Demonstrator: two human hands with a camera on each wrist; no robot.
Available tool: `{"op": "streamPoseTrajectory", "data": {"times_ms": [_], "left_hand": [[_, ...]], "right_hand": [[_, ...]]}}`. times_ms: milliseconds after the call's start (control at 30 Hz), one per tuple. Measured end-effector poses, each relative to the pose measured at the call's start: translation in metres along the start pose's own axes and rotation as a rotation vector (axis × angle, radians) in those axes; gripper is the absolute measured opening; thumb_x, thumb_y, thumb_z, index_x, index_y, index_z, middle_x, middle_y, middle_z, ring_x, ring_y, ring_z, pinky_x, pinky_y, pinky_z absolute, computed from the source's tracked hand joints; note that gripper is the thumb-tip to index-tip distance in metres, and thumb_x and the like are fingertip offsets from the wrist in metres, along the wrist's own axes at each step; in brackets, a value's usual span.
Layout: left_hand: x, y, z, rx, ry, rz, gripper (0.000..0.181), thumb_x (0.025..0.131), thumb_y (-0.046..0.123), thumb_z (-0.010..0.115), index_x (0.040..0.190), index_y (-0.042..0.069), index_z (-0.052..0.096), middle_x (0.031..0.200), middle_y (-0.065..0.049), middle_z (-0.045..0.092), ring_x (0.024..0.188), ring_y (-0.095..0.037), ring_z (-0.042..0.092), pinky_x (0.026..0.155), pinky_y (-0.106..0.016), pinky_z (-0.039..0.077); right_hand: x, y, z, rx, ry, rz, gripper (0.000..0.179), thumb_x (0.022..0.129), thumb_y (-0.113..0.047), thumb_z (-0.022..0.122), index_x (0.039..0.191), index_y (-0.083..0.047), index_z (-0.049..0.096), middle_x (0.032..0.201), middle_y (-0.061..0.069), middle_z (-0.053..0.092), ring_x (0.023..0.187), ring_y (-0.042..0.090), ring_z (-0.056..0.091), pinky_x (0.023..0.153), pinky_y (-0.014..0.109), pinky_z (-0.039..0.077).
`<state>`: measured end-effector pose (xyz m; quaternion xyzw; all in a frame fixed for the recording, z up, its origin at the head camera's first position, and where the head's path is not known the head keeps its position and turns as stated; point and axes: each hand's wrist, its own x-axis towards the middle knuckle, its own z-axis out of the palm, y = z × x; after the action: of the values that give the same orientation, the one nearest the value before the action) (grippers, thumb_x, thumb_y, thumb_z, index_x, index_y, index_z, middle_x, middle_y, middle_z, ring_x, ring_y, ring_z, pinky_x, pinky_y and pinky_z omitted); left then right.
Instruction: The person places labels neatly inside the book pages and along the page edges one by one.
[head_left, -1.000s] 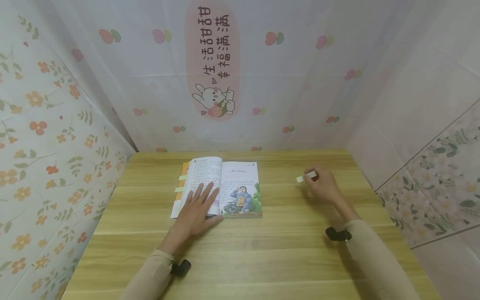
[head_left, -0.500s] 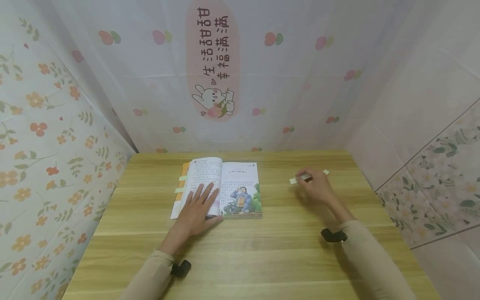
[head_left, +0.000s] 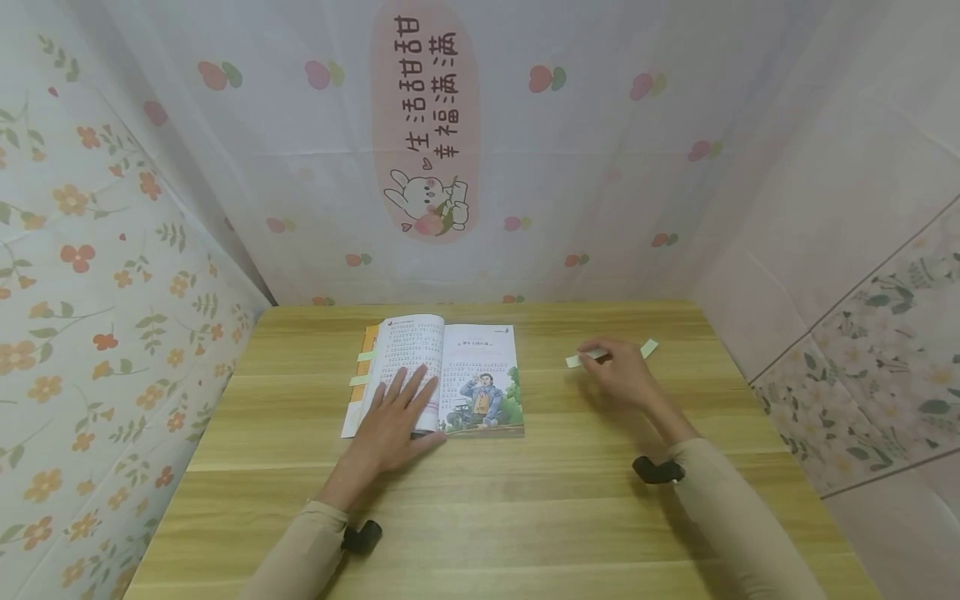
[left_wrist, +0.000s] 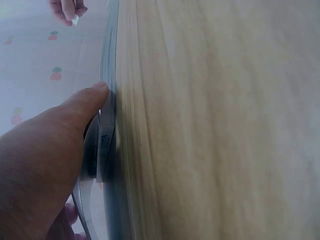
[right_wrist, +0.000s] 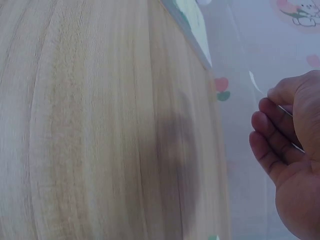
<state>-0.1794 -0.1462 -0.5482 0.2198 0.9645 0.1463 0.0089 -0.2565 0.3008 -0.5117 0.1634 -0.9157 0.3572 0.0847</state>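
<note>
An open book [head_left: 480, 346] lies on the table, its right page showing a drawing of a figure in a blue jacket. My left hand [head_left: 390, 423] rests flat on the left page with fingers spread; in the left wrist view its thumb [left_wrist: 92, 97] lies at the edge of the pages. To the right of the book, my right hand [head_left: 628, 375] pinches a pale green sticky note strip [head_left: 574, 361] between thumb and fingers, above the table. The strip [right_wrist: 256, 82] shows thin and edge-on in the right wrist view.
Another pale green strip [head_left: 649, 348] lies on the wooden table [head_left: 510, 517] just behind the right hand. Two similar tabs, an upper tab [head_left: 365, 356] and a lower tab [head_left: 360, 380], stick out from the book's left side. Patterned cloth walls [head_left: 600, 167] enclose the table.
My right hand has moved left toward the book with the sticky note strip, uncovering the other strip on the table. The left hand and book have stayed in place.
</note>
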Motion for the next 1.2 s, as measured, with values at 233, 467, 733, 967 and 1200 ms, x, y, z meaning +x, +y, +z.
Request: {"op": "streamPoseTrajectory", "data": {"times_ms": [233, 467, 733, 967, 1200], "left_hand": [[0.001, 0.000, 0.000, 0.000, 0.002, 0.007, 0.099, 0.105, 0.065, 0.070, 0.181, 0.017, 0.028, 0.191, -0.013, 0.018, 0.177, -0.048, 0.015, 0.139, -0.077, 0.020], [0.002, -0.001, 0.000, 0.002, 0.002, 0.007, 0.098, 0.105, 0.065, 0.070, 0.181, 0.017, 0.029, 0.191, -0.013, 0.018, 0.177, -0.048, 0.015, 0.139, -0.077, 0.020], [0.001, -0.001, 0.001, 0.004, 0.010, 0.014, 0.098, 0.105, 0.065, 0.070, 0.180, 0.017, 0.030, 0.191, -0.013, 0.020, 0.177, -0.048, 0.017, 0.139, -0.077, 0.021], [0.001, -0.001, 0.001, 0.004, 0.009, 0.013, 0.098, 0.105, 0.064, 0.070, 0.180, 0.017, 0.030, 0.191, -0.013, 0.020, 0.177, -0.048, 0.017, 0.138, -0.077, 0.022], [0.001, 0.000, 0.000, -0.002, 0.003, 0.010, 0.098, 0.105, 0.063, 0.070, 0.181, 0.017, 0.030, 0.191, -0.013, 0.018, 0.178, -0.048, 0.015, 0.139, -0.077, 0.020]], "right_hand": [[0.003, -0.002, 0.005, -0.006, -0.022, 0.023, 0.022, 0.107, -0.014, 0.077, 0.124, 0.000, 0.082, 0.118, 0.022, 0.085, 0.098, 0.037, 0.084, 0.081, 0.038, 0.068], [0.005, -0.006, 0.009, 0.035, -0.053, 0.064, 0.026, 0.104, -0.012, 0.081, 0.127, 0.001, 0.081, 0.122, 0.024, 0.084, 0.101, 0.039, 0.085, 0.076, 0.029, 0.066], [0.004, -0.012, 0.010, 0.033, -0.078, 0.088, 0.030, 0.105, -0.014, 0.081, 0.132, 0.000, 0.080, 0.128, 0.024, 0.083, 0.104, 0.037, 0.084, 0.077, 0.027, 0.064], [0.003, -0.014, 0.011, 0.044, -0.087, 0.076, 0.031, 0.104, -0.010, 0.081, 0.132, 0.002, 0.079, 0.126, 0.025, 0.083, 0.101, 0.035, 0.083, 0.072, 0.020, 0.059], [0.003, -0.016, 0.015, 0.015, -0.077, 0.050, 0.030, 0.102, -0.010, 0.083, 0.130, 0.000, 0.080, 0.123, 0.023, 0.084, 0.099, 0.034, 0.084, 0.075, 0.023, 0.061]]}}
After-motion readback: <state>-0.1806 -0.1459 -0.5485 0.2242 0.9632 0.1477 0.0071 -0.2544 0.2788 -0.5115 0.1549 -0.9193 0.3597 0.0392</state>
